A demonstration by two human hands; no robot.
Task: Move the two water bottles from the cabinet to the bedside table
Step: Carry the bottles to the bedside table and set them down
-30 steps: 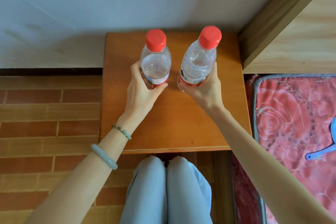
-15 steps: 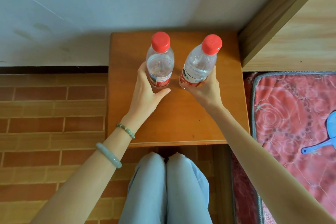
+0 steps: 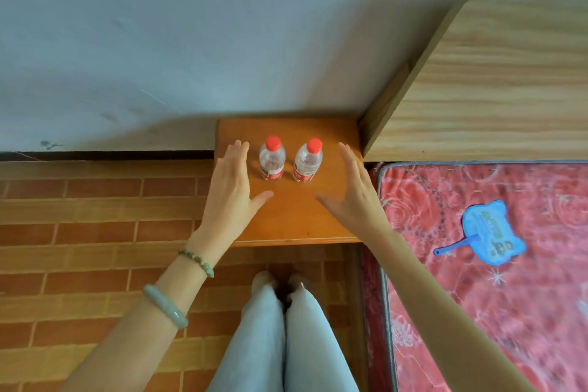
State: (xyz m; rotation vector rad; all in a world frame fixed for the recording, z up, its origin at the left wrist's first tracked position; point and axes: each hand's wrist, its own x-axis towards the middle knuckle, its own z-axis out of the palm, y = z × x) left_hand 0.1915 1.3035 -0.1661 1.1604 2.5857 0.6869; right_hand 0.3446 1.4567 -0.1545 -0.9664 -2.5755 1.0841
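Two clear water bottles with red caps stand upright side by side on the orange wooden bedside table (image 3: 286, 216). The left bottle (image 3: 272, 160) and the right bottle (image 3: 308, 162) sit toward the table's back half, a small gap between them. My left hand (image 3: 230, 194) hovers open just left of the left bottle, fingers spread, touching nothing. My right hand (image 3: 354, 194) is open to the right of the right bottle, palm turned inward, also clear of it.
A wooden headboard (image 3: 493, 79) rises at the right of the table. A bed with a red flowered cover (image 3: 477, 264) lies at the right, with a blue hand fan (image 3: 486, 235) on it. A pale wall is behind; brick-patterned floor at left. My legs (image 3: 280, 344) are below.
Both hands have let go of the bottles and pulled apart and back. The bottles now stand alone on the table. The camera has risen and shows a wider scene.
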